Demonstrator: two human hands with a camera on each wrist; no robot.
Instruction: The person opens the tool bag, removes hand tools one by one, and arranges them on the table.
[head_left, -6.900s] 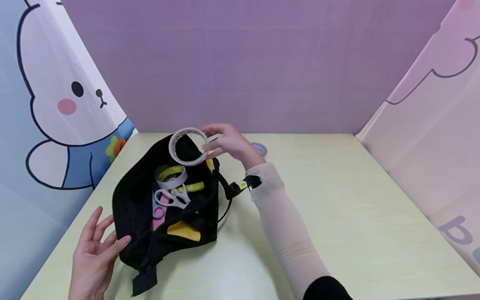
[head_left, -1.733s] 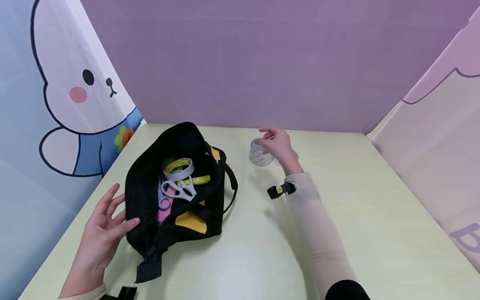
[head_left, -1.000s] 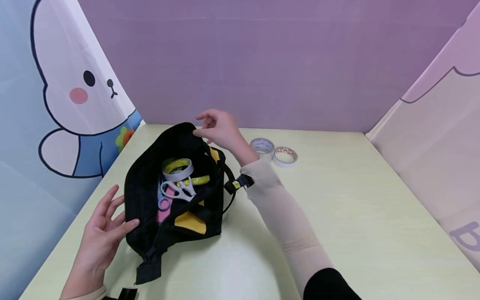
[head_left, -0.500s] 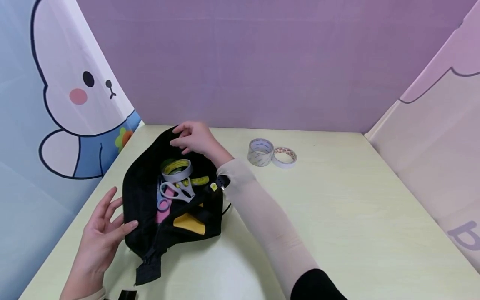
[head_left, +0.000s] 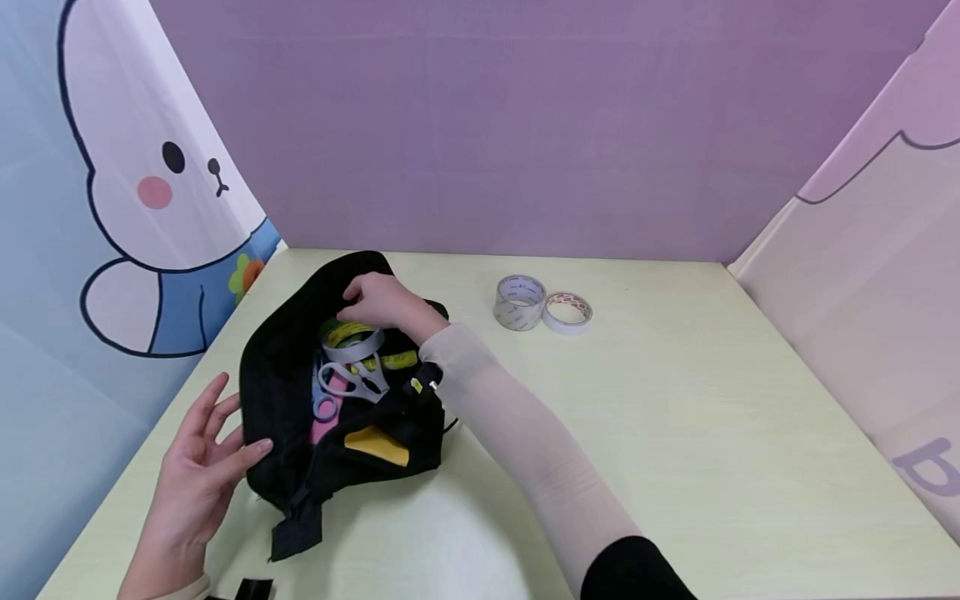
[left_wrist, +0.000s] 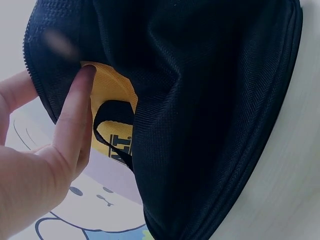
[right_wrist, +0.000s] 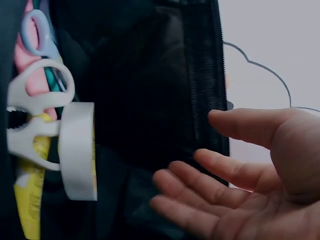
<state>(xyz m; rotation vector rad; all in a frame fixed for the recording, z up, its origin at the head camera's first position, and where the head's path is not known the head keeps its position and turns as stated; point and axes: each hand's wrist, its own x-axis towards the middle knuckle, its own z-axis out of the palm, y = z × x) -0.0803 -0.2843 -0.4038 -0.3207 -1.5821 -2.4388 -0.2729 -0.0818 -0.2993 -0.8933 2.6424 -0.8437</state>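
Observation:
A black bag [head_left: 273, 375] with yellow panels lies open on the table. My left hand [head_left: 198, 475] holds its near-left edge, thumb on one side of the cloth and fingers on the other; the left wrist view shows a fingertip on a yellow panel [left_wrist: 107, 82]. My right hand [head_left: 382, 302] is over the bag's mouth with loosely extended fingers, holding nothing. Just below it lies a white tape roll [head_left: 352, 350] with a yellow inner face. White-handled scissors [right_wrist: 42, 92], scissors with a pale blue handle [right_wrist: 37, 32], a pink item [right_wrist: 32, 75] and a yellow printed strip-like item [right_wrist: 30, 200] are beside it.
On the table to the bag's right stand a wide clear tape roll [head_left: 519, 303] and a narrow white tape roll [head_left: 567, 313], side by side. A purple backdrop [head_left: 525, 125] rises behind the table [head_left: 675, 433], with printed cloth on both sides.
Earlier my right hand held the narrow white tape roll above the bag; now that roll sits on the table. The empty hand has returned leftward and lowered into the bag's mouth. My left hand stays.

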